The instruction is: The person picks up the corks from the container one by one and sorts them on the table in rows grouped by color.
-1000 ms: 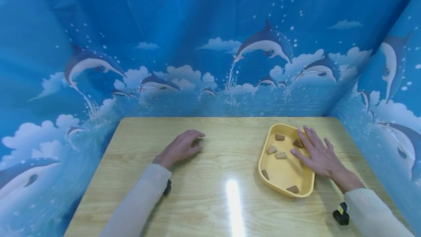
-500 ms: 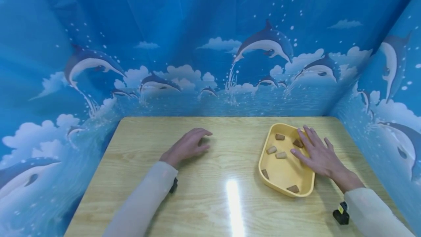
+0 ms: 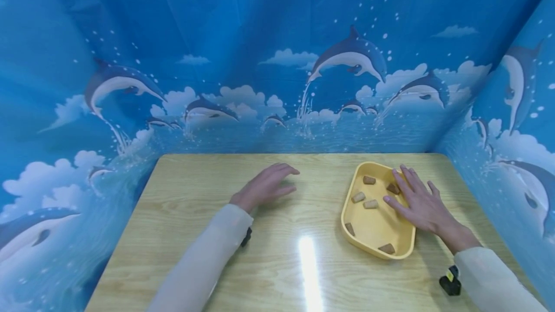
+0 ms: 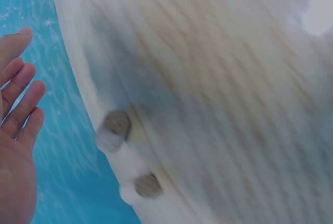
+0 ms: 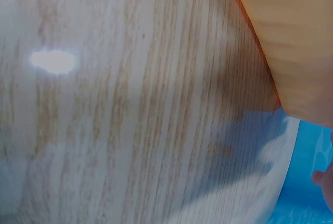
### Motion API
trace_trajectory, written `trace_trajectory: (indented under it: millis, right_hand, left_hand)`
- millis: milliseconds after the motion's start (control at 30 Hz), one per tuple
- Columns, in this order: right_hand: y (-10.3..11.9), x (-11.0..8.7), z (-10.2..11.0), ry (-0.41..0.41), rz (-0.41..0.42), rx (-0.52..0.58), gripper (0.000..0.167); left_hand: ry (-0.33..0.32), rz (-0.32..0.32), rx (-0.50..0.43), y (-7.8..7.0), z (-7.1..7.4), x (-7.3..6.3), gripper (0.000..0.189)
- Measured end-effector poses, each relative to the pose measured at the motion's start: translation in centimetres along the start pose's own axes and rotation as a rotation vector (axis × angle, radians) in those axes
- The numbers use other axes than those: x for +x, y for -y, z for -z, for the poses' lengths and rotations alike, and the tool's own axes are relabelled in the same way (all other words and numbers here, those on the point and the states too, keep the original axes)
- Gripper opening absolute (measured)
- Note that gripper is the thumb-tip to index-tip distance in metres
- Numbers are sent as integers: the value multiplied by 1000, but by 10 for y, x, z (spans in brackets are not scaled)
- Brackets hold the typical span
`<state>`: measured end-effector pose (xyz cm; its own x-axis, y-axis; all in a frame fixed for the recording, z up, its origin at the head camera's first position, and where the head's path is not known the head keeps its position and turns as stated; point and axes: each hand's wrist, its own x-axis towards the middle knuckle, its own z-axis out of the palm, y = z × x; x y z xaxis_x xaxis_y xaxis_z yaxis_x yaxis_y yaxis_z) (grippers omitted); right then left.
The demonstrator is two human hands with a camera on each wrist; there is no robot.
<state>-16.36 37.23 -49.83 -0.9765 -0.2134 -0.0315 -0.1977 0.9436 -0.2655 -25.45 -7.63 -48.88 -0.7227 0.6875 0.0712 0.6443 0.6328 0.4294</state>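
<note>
My left hand (image 3: 266, 187) is held over the middle of the wooden table, fingers loosely bent and thumb apart, holding nothing. In the left wrist view the palm and fingers of the left hand (image 4: 18, 114) show nothing held. My right hand (image 3: 418, 203) lies over the right rim of a yellow tray (image 3: 379, 227), its fingers spread and straight. Inside the tray lie several small tapered cork-like pieces, among them a light one (image 3: 370, 204) and a darker one (image 3: 369, 180). In the right wrist view the tray's wall (image 5: 291, 41) fills the upper right corner.
Two small blurred brown lumps, a nearer one (image 4: 148, 185) and a farther one (image 4: 117, 123), appear by the table's edge in the left wrist view; their kind is unclear. A blue dolphin-print curtain (image 3: 243, 61) surrounds the back and sides of the table (image 3: 269, 264).
The left hand has moved right and slightly away across the table, and its fingers have spread a little from the thumb. The right hand and the tray have stayed put.
</note>
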Motion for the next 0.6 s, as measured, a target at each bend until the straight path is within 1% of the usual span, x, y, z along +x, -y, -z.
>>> trace_trajectory:
  millis: [233,333,467,600]
  right_hand:
    - [1,0,0,-2,0,5,92]
    - [0,0,0,-2,-1,0,92]
    - [0,0,-1,-6,-1,-5,92]
    - [0,1,-1,-8,-1,-8,92]
  left_hand:
    - [72,-9,2,-21,2,24,50]
    - [84,-35,3,-30,3,34,50]
    - [87,-87,17,-41,1,46,49]
    - [91,-105,40,-51,-3,60,49]
